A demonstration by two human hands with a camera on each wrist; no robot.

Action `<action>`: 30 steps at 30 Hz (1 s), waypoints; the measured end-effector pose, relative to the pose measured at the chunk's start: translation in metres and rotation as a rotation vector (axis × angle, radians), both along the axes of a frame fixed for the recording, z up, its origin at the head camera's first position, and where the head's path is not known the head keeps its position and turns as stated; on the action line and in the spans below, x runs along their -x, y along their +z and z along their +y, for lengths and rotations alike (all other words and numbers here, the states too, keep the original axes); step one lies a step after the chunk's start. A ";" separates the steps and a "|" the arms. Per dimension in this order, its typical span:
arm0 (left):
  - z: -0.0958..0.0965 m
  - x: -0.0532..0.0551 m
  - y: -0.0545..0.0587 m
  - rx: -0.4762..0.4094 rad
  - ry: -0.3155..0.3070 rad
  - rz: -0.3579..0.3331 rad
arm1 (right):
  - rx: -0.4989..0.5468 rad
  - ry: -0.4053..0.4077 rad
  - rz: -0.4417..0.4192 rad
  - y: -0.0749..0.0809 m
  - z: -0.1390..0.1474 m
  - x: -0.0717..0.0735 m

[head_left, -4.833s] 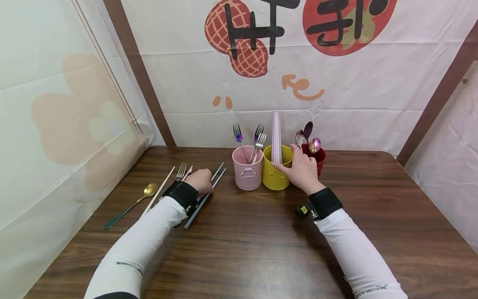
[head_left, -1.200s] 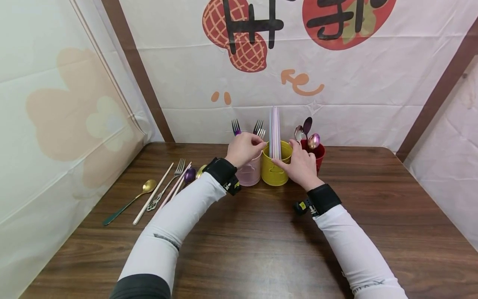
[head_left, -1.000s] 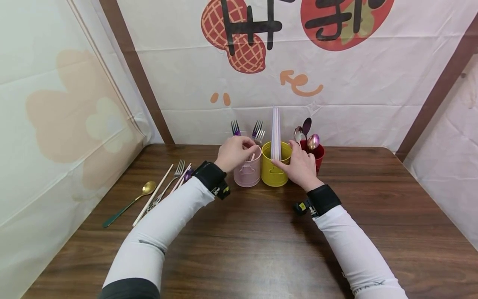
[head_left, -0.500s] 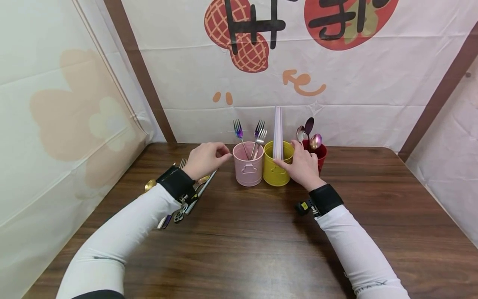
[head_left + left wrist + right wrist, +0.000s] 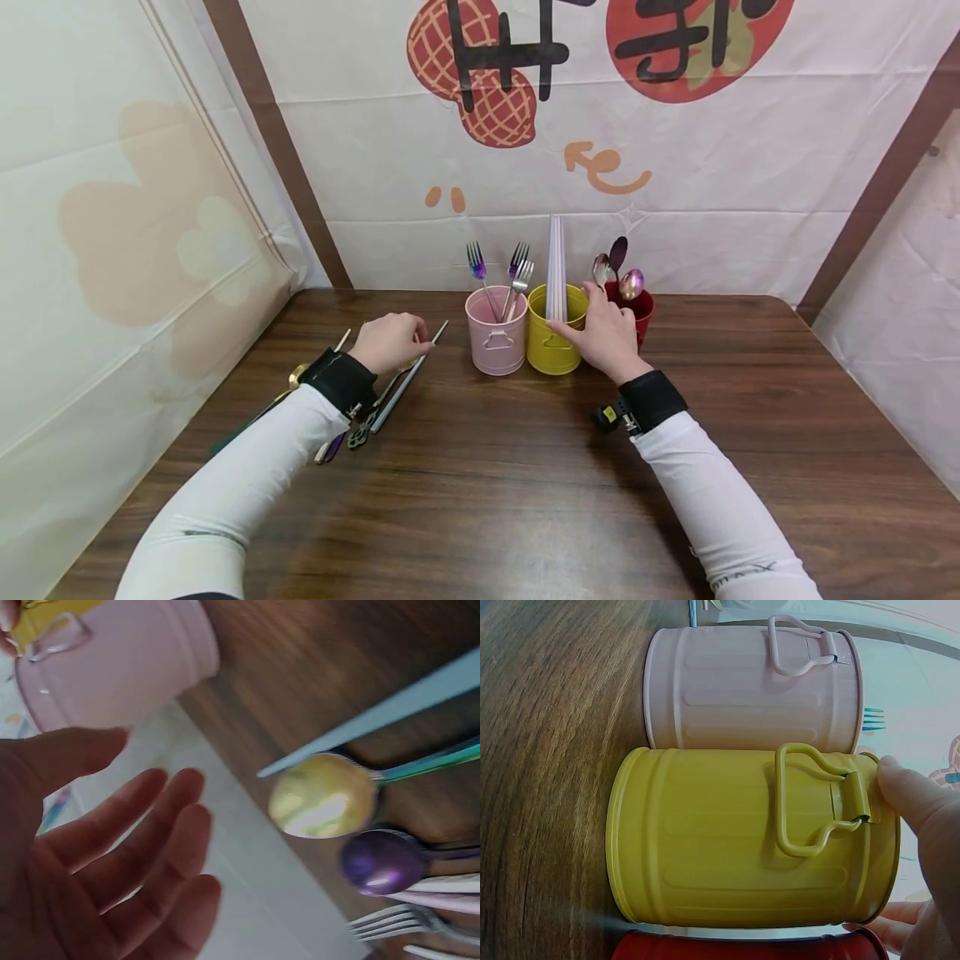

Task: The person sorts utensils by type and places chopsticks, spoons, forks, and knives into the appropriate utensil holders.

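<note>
Here over the counter [image 5: 510,500], our left hand [image 5: 388,343] hovers empty, fingers loosely bent, near the blue chopstick [image 5: 390,712] and gold spoon [image 5: 322,791]. Just beyond, our right hand [image 5: 606,335] grips the yellow bucket [image 5: 553,356] by its rim, pale chopsticks [image 5: 557,267] standing inside; pink bucket [image 5: 497,356] with forks [image 5: 522,275] one side, red bucket [image 5: 742,946] with spoons [image 5: 632,285] the other!

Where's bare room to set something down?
Bare table: between the left arm and right arm, in front of the yellow bucket; and right of the right arm. Crowded: around the left hand, with spoons, chopsticks and a fork.
</note>
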State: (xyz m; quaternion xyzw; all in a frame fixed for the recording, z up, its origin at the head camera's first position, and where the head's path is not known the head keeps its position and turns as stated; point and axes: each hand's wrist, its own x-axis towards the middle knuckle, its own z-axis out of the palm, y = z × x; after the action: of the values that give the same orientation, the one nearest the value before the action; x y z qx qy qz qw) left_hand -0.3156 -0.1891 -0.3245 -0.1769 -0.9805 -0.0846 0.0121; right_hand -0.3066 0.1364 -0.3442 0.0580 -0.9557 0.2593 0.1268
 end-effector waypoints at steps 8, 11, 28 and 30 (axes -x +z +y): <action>-0.012 0.006 -0.027 0.112 0.031 -0.171 | -0.030 -0.002 0.028 -0.001 -0.001 0.000; -0.014 0.008 -0.036 0.103 0.033 -0.173 | -0.034 -0.003 0.029 -0.001 -0.001 0.000; -0.012 0.009 -0.043 -0.062 0.091 -0.293 | -0.017 -0.001 0.011 0.000 0.000 0.001; -0.012 0.010 -0.044 -0.080 0.108 -0.319 | -0.016 0.001 0.009 0.000 0.000 0.001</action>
State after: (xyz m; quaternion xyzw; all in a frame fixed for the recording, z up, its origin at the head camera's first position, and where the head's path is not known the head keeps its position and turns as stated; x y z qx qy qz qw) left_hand -0.3252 -0.2012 -0.3689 -0.1078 -0.9739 -0.1498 -0.1321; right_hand -0.3073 0.1363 -0.3440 0.0605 -0.9572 0.2512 0.1305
